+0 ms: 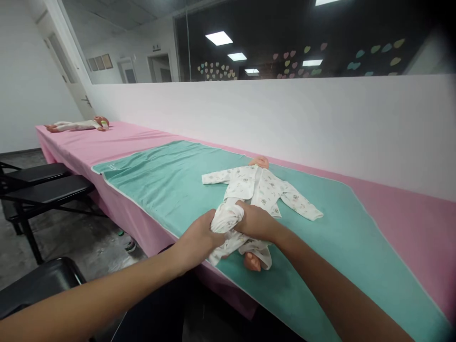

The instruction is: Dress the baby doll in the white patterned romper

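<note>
A baby doll (pixel 260 162) lies on its back on a teal mat (pixel 167 180), dressed in a white patterned top (pixel 261 187) with sleeves spread. My left hand (pixel 198 241) and my right hand (pixel 257 222) are both closed on the bunched white patterned trousers (pixel 228 218) at the doll's waist. One bare doll foot (pixel 252 261) sticks out of a trouser leg near the mat's front edge.
The mat lies on a long pink-covered table (pixel 392 209) against a white wall. A second dressed doll (pixel 80 125) lies at the table's far left end. Black chairs (pixel 39 190) stand along the table's front side on the left.
</note>
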Demonstrator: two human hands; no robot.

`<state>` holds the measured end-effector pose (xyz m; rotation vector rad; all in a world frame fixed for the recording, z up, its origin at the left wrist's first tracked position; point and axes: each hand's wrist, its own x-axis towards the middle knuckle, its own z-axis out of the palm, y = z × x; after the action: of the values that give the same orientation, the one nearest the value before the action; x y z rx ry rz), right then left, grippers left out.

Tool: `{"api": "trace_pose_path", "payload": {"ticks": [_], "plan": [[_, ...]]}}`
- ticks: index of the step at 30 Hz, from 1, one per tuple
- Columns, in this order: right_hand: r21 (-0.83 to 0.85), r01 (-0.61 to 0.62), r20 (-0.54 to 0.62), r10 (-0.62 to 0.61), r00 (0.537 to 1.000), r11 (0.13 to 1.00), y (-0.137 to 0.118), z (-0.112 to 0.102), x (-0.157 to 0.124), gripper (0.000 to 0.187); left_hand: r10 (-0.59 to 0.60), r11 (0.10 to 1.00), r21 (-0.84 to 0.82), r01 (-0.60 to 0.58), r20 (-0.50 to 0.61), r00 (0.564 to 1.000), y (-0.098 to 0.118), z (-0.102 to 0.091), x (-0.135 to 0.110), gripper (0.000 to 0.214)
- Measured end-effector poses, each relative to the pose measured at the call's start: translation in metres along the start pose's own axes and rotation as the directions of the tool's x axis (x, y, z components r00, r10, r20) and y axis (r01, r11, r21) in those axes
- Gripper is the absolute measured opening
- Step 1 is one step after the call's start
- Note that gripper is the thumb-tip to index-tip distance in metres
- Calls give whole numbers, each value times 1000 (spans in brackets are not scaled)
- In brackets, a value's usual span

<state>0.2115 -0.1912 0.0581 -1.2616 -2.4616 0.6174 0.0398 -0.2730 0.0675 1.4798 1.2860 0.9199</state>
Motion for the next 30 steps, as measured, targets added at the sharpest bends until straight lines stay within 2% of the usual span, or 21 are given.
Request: {"api": "trace_pose_path", "payload": {"ticks": [2, 5, 7, 11, 13, 17, 21, 24, 26, 28, 30], "plan": [[-64, 3, 52, 1, 999, 998, -2, -1, -2, 33, -73, 990, -121, 71, -13, 997, 3, 5, -15, 40], [-95, 24, 98, -15, 995, 995, -2, -2, -4, 39, -188, 937, -295, 188, 31, 982, 9, 15, -30, 45], [-89, 33, 109, -23, 994, 995, 0, -3, -4, 40, -239, 908, -344, 239, 41, 970, 10, 23, -34, 46], [-9, 28, 184, -26, 983, 1000, 7, -7, -5, 38, -252, 898, -368, 241, 19, 968, 5, 31, -34, 44], [43, 39, 232, -48, 972, 998, 10, -10, -6, 38, -254, 917, -323, 233, -24, 967, -2, 31, -31, 46], [108, 77, 289, -106, 952, 991, 14, -15, -6, 39, -264, 962, -109, 249, -156, 952, -23, 32, -25, 48], [82, 129, 328, -149, 933, 988, 12, -17, -8, 37, -210, 969, 67, 239, -289, 934, -40, 42, -18, 55], [41, 170, 304, -174, 937, 985, 10, -16, -11, 37, -144, 966, 155, 206, -338, 930, -40, 46, -14, 46], [47, 175, 268, -181, 946, 984, 10, -15, -12, 33, -137, 939, 248, 237, -361, 922, -34, 44, -13, 34], [93, 166, 258, -184, 948, 982, 11, -14, -13, 31, -102, 900, 359, 246, -376, 921, -27, 41, -13, 27], [170, 149, 259, -190, 947, 974, 13, -15, -13, 32, -25, 880, 432, 196, -370, 929, -21, 39, -13, 29]]}}
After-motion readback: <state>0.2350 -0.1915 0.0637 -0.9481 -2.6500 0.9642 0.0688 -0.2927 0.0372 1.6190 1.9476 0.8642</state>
